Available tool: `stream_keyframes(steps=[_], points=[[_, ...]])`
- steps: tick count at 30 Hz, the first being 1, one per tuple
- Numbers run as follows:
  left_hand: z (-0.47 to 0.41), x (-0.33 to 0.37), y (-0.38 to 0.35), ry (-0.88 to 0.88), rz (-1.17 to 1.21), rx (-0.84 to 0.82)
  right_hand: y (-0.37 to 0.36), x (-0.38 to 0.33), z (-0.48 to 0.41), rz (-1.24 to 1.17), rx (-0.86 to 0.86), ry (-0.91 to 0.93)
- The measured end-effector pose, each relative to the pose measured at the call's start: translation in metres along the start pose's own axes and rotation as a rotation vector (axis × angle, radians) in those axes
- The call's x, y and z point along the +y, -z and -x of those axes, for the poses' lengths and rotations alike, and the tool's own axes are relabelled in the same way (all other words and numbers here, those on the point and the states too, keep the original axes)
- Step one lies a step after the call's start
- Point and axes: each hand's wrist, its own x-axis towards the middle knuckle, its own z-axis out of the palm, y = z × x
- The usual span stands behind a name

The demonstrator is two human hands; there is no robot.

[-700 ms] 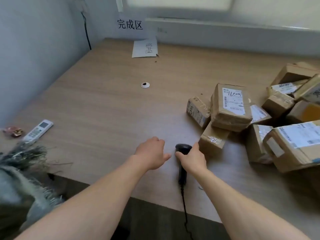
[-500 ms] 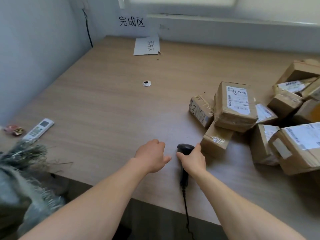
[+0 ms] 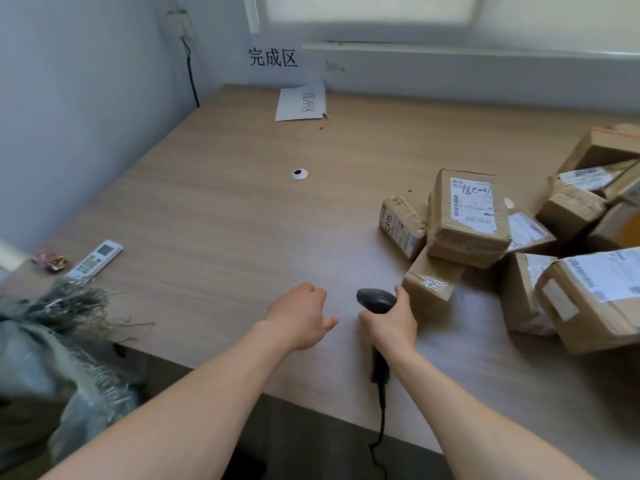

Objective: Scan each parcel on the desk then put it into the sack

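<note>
My right hand (image 3: 391, 323) grips a black corded barcode scanner (image 3: 376, 300), its head just left of a small taped carton (image 3: 429, 284). My left hand (image 3: 298, 315) hovers over the wooden desk (image 3: 214, 237) beside it, fingers loosely curled, holding nothing. Several cardboard parcels are heaped at the right: a labelled box (image 3: 467, 216) on top of the pile, a small box (image 3: 401, 225) to its left, a large box (image 3: 595, 299) at the right edge. The grey woven sack (image 3: 45, 358) with a frayed rim sits off the desk's left front corner.
A white remote control (image 3: 95, 259) and a small red wrapper (image 3: 52, 262) lie at the desk's left edge. A white cable grommet (image 3: 299, 173) sits mid-desk. A paper sheet (image 3: 300, 105) lies at the back under a wall sign (image 3: 273, 57). The scanner cable (image 3: 381, 424) hangs over the front edge.
My right hand has closed more firmly round the scanner and tilted its head up. The left hand has barely moved. The view has shifted slightly.
</note>
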Motion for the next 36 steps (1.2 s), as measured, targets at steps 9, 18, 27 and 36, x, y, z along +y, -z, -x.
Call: stream_keyframes(steps=[9,18,27,36], points=[[0.016,0.053,0.037,-0.019,-0.022,0.080,0.079,-0.020,0.035,-0.136,0.066,0.227],[0.018,0.127,0.075,-0.077,-0.001,0.171,0.179,-0.042,0.045,-0.253,0.110,0.311],[-0.040,0.180,0.095,-0.155,0.099,0.238,0.216,-0.058,0.017,-0.355,0.246,0.337],[-0.113,0.200,0.093,-0.112,0.334,0.173,0.216,-0.067,-0.031,-0.394,0.340,0.274]])
